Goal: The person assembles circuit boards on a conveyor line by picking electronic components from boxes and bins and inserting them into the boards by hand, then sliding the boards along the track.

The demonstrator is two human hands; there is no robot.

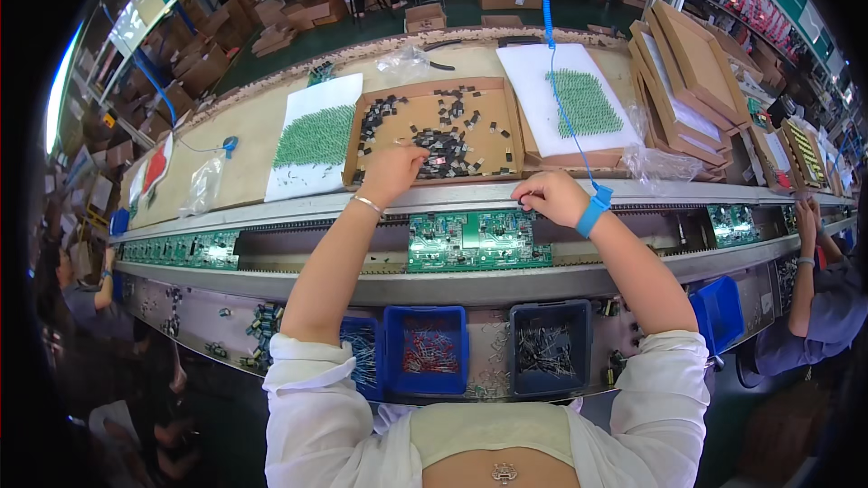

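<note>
- L hand: reaching fwd into the shallow cardboard tray, fingertips down on the pile of small black parts. Grip looks curled onto the parts; pinching one or just touching, can't tell from this angle.
- R hand: at the far edge of the green circuit board, fingers pressed together in a loose fist at the conveyor rail. Anything held is too small to see. Blue wrist strap on that wrist, w/ blue coiled cord running up across the tabletop.
- Boards on the line: 1 in front of the person, 1 board strip to the left, 1 to the right. 3 total in view.
- Bins near the body: 4 blue bins. One w/ red parts, one w/ dark leaded parts, one partly hidden behind the L forearm, one at right.
- 2 white foam sheets stuck w/ green parts: left, right.
- Stack of flat cardboard trays at right, clear plastic bags beside it.
- Loose parts scattered on the near ledge.
- Other people: a sleeve and hand at right edge, another hand at left edge.
- Obstruction: both forearms cross over the rail and board.
</note>
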